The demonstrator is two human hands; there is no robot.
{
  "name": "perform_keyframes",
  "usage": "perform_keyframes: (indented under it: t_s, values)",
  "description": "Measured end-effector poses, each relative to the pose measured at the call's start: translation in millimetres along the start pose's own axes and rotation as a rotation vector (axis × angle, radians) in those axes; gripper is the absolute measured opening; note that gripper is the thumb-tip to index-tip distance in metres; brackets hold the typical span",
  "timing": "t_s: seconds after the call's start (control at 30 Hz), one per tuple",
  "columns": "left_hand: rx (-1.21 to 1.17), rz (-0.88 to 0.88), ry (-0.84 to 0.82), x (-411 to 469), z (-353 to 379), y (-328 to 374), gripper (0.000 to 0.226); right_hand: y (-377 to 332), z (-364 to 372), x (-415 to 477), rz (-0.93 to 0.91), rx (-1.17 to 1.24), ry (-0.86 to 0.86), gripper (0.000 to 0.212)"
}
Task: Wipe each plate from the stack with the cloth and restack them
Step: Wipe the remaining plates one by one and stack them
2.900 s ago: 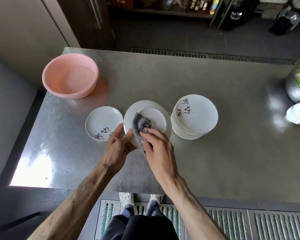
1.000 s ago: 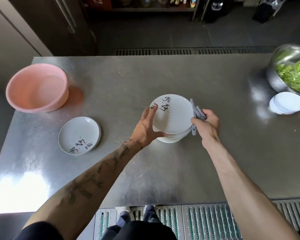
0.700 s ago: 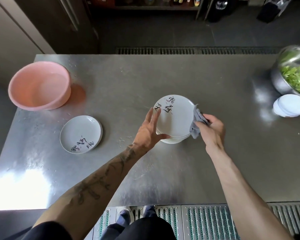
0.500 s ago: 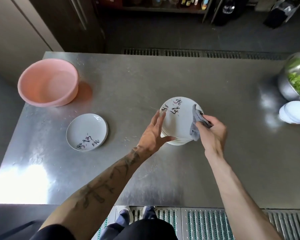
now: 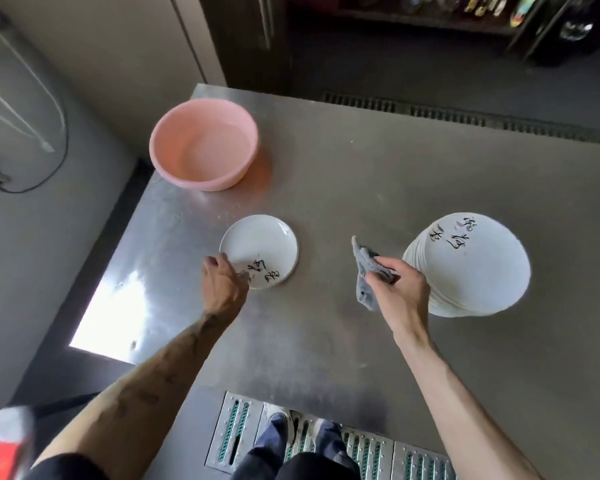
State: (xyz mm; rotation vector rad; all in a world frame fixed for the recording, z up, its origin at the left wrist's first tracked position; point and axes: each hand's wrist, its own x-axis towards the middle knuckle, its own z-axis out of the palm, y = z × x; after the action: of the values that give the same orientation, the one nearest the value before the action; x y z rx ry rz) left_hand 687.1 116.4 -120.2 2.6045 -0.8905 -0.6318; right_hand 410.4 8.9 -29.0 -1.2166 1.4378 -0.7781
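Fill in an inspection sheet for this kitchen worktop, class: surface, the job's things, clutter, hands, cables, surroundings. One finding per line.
Surface: steel table, bare metal with a bright glare patch at its left edge.
Job's things: tall plate stack on the right; single plate lying flat on the left; grey cloth off the plates.
Clutter: pink basin at the far left corner, apparently holding water.
Hands: left hand on the single plate's near rim; right hand gripping the cloth beside the stack.
Cables: a dark cable hangs by the left wall, off the table.
Surroundings: floor grating underfoot; dark shelving behind.
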Motion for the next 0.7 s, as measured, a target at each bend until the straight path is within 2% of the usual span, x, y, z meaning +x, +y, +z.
perform_keyframes:
  t_s: [0.17, 0.27, 0.43, 0.57, 0.7]
  values:
    - [-0.122, -0.106, -0.056, 31.7, -4.3, -22.7, 0.05, 18.1, 21.3, -10.6, 0.048, -0.032, -0.036, 0.029]
    - [-0.221, -0.151, -0.019, 35.4, -0.7, -21.7, 0.046, 26.6, 24.2, -13.3, 0.065, -0.139, -0.032, 0.029]
    - [-0.326, -0.227, 0.032, 31.0, -3.0, -9.9, 0.039, 35.3, 22.2, -16.5, 0.092, -0.167, -0.018, 0.031]
    - [-0.466, -0.157, 0.067, 24.4, -12.8, 4.8, 0.042, 32.7, 18.1, -18.3, 0.089, -0.146, 0.002, 0.034]
    - [-0.602, -0.107, 0.002, 13.2, -17.6, 22.3, 0.052, 28.9, 10.7, -18.9, 0.058, -0.124, 0.009, 0.03]
